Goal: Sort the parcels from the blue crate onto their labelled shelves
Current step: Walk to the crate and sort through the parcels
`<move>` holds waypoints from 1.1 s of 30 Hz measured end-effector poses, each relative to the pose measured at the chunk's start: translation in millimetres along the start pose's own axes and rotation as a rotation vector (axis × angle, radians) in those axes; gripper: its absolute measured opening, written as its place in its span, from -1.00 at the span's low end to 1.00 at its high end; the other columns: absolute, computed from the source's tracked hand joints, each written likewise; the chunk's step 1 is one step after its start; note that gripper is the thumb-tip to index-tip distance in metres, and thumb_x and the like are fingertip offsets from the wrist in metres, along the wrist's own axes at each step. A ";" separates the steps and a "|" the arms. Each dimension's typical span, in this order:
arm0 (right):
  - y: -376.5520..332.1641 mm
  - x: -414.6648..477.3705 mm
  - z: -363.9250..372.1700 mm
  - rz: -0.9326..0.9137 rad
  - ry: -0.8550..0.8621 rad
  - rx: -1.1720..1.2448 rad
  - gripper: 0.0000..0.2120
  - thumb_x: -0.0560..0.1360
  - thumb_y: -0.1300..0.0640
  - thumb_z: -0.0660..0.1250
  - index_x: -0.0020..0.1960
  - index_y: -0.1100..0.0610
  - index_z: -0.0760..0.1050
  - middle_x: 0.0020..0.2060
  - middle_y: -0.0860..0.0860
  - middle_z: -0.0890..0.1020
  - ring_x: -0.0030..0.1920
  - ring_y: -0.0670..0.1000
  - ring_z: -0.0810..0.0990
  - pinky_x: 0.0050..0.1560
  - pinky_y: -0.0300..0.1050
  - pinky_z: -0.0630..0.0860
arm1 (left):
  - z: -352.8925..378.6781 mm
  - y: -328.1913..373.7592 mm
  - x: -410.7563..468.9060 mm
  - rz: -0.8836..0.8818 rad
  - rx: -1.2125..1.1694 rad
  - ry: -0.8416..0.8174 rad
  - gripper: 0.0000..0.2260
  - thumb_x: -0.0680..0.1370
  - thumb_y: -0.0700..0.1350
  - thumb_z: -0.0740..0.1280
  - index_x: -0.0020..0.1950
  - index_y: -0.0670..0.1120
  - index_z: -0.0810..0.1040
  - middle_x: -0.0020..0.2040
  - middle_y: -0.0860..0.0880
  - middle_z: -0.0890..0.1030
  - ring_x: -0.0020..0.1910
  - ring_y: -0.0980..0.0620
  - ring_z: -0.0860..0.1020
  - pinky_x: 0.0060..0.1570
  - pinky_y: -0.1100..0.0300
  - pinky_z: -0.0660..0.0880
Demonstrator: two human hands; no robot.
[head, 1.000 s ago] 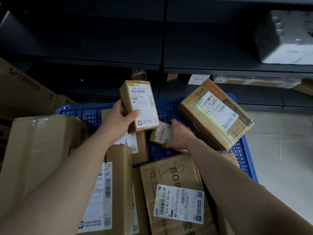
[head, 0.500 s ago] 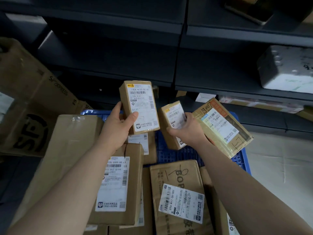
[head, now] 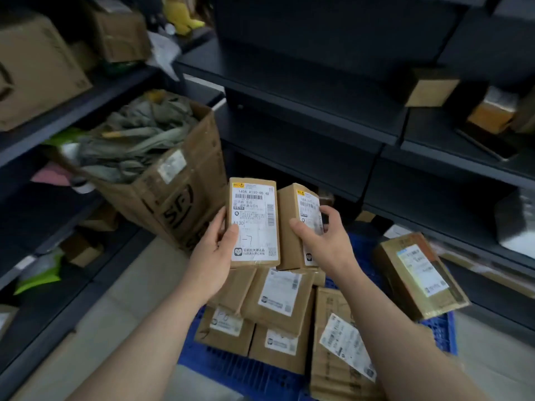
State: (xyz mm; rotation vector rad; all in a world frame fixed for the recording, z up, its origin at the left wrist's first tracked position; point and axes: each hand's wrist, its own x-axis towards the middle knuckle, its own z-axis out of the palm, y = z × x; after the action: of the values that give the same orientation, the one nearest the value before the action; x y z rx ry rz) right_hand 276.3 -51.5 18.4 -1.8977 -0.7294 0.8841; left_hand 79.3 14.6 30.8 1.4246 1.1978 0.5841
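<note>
Under our forearms, the blue crate [head: 231, 369] sits on the floor, packed with brown labelled parcels [head: 278, 296] that lie flat and overlap. One tilted box [head: 419, 273] leans on the crate's right rim. Left of the crate stands an open cardboard box [head: 179, 198] printed SF, stuffed with crumpled grey-green material [head: 139, 134]. Dark shelves [head: 304, 111] rise behind.

We hold two parcels upright above the crate. Our left hand [head: 212, 256] grips the A130 parcel [head: 254, 221] at its lower left edge, thumb on the label, fingers curled behind. Our right hand [head: 324, 241] grips the second parcel [head: 289, 204], thumb on its brown side and fingers wrapped over its label. The two stand just beside each other; we cannot tell whether they touch.

Compared with half a second ago, the second parcel has risen level with the A130 parcel and drawn closer to it. Our view has swung left, so the open box's contents now show, and the tilted box sits farther right.
</note>
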 end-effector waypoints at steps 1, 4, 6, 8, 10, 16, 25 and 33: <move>-9.8 -11.3 14.7 -0.022 -0.036 0.000 -0.24 0.33 -0.25 0.43 0.40 -0.11 0.18 0.04 -0.17 0.52 -0.04 -0.11 0.59 -0.07 -0.08 0.59 | -18.7 -2.8 -11.7 -0.017 -0.019 0.030 -0.56 0.62 0.09 0.14 0.51 0.22 0.17 0.23 0.22 0.53 0.04 0.37 0.53 0.00 0.38 0.42; -35.8 -46.4 61.4 -0.115 -0.194 -0.042 -0.22 0.31 -0.21 0.47 0.40 -0.15 0.16 0.14 -0.22 0.49 0.07 -0.13 0.54 0.06 -0.08 0.52 | -79.6 -11.7 -48.4 -0.038 -0.064 0.129 -0.58 0.63 0.04 0.15 0.49 0.19 0.21 0.21 0.18 0.54 -0.06 0.42 0.54 -0.19 0.53 0.44; -47.8 -67.7 95.4 -0.148 -0.298 -0.088 -0.12 0.28 -0.19 0.50 0.45 -0.14 0.10 0.19 -0.22 0.43 0.15 -0.10 0.48 0.12 -0.08 0.47 | -119.9 -17.0 -72.4 -0.053 -0.079 0.176 -0.59 0.64 0.02 0.14 0.49 0.18 0.20 0.19 0.17 0.54 -0.07 0.41 0.54 -0.16 0.52 0.45; -61.2 -92.3 140.1 -0.179 -0.398 -0.146 0.04 0.17 -0.28 0.53 0.48 -0.17 0.03 0.34 -0.15 0.38 0.26 -0.05 0.45 0.22 0.04 0.47 | -166.9 -27.2 -101.6 -0.071 -0.112 0.222 -0.56 0.64 0.00 0.16 0.51 0.19 0.18 0.20 0.20 0.56 0.04 0.29 0.56 0.09 0.26 0.52; -76.3 -119.5 184.5 -0.231 -0.500 -0.165 0.07 0.15 -0.25 0.55 0.49 -0.16 0.02 0.37 -0.12 0.37 0.27 -0.08 0.45 0.19 -0.04 0.50 | -212.7 -40.5 -133.2 -0.094 -0.125 0.265 -0.47 0.58 -0.02 0.27 0.50 0.24 0.16 0.22 0.21 0.55 0.15 0.18 0.55 0.26 0.01 0.45; -122.7 -207.2 319.6 -0.299 -0.702 -0.163 0.06 0.09 -0.23 0.59 0.44 -0.30 0.07 0.27 -0.13 0.31 0.19 -0.01 0.46 -0.15 0.05 0.64 | -343.8 -86.1 -230.9 -0.154 -0.181 0.479 -0.44 0.46 0.16 0.38 0.40 0.37 0.25 0.33 0.11 0.35 0.26 0.13 0.46 0.34 0.07 0.34; -184.8 -311.0 485.5 -0.525 -0.957 -0.251 -0.07 0.17 -0.35 0.48 0.43 -0.26 0.14 0.29 -0.13 0.40 0.26 -0.04 0.44 0.14 0.04 0.55 | -471.0 -129.0 -325.0 -0.205 -0.301 0.758 -0.23 0.40 0.24 0.43 0.50 0.27 0.09 0.30 0.19 0.39 0.27 0.05 0.44 0.26 0.02 0.42; -215.8 -340.2 614.4 -0.525 -1.240 -0.341 0.00 0.15 -0.42 0.44 0.46 -0.27 0.03 0.30 -0.08 0.37 0.22 0.00 0.47 0.06 0.00 0.59 | -555.1 -169.6 -332.1 -0.274 -0.376 0.936 -0.11 0.37 0.10 0.51 0.54 0.18 0.03 0.37 0.11 0.36 0.25 0.04 0.46 0.24 0.00 0.47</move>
State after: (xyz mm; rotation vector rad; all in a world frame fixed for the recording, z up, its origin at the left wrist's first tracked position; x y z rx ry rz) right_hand -444.3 69.9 94.5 -1.1074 -2.0872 1.6112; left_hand -580.4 -70.1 100.5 0.6221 1.8363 1.2724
